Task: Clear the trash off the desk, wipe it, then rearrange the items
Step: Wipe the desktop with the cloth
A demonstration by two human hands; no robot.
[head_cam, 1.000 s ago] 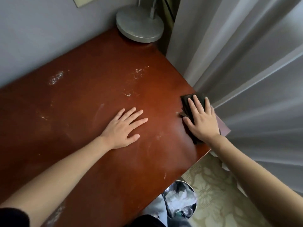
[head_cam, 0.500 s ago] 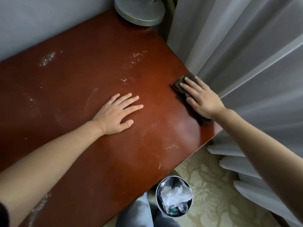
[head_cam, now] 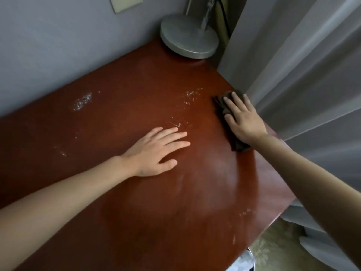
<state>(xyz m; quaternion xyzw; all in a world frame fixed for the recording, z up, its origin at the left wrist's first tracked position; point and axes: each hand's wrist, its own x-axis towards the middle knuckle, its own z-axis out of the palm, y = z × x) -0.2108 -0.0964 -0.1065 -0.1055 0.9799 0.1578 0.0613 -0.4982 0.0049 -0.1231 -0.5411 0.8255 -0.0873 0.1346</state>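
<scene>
Right hand (head_cam: 244, 122) lies flat on the dark cloth (head_cam: 219, 101), fingers (head_cam: 232, 104) straight & close together, pressing it to the desk (head_cam: 136, 212) at the far right edge, just beside the curtain (head_cam: 302, 85); left hand (head_cam: 154, 151) flat mid-desk, fingers spread, holding nothing. Risks, as I judge them: cloth may snag the curtain; a stroke twd the edge could push crumbs (head_cam: 190, 94) onto the floor, not the bin (head_cam: 245, 260); a long fwd sweep could bump the lamp base (head_cam: 189, 42); specks (head_cam: 83, 101) at far left may get missed.
</scene>
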